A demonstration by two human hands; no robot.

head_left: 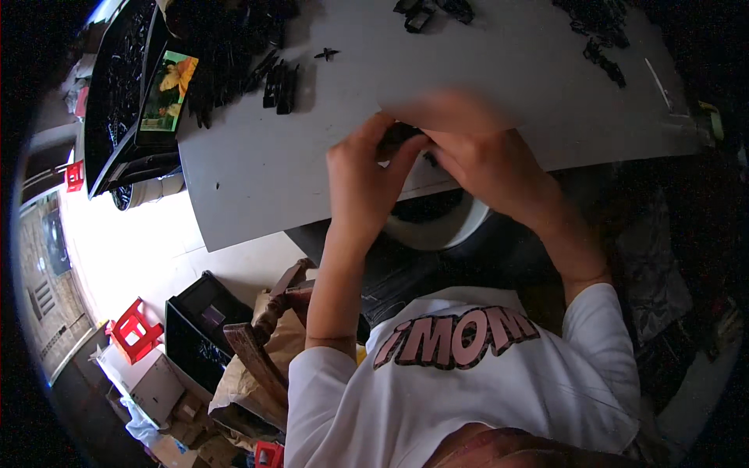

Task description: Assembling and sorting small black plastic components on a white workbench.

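My two hands meet above the near edge of the grey table (pixel 257 171). My left hand (pixel 359 168) is closed, thumb and fingers curled round a small black plastic part (pixel 400 135). From the other side my right hand (pixel 491 164) grips at the same part, its thumb close to my left thumb. The back of the right hand is blurred, and fingers cover most of the part, so its shape is hidden. Below the hands, at the table edge, a white bucket (pixel 470 226) shows dark contents.
Black plastic pieces (pixel 281 87) lie heaped at the table's far left, with more (pixel 601 35) at the far right. A black bin (pixel 117 86) of small parts stands left, by a flower picture (pixel 169 90). Lower left are a wooden chair (pixel 257 351) and a red stool (pixel 135 331).
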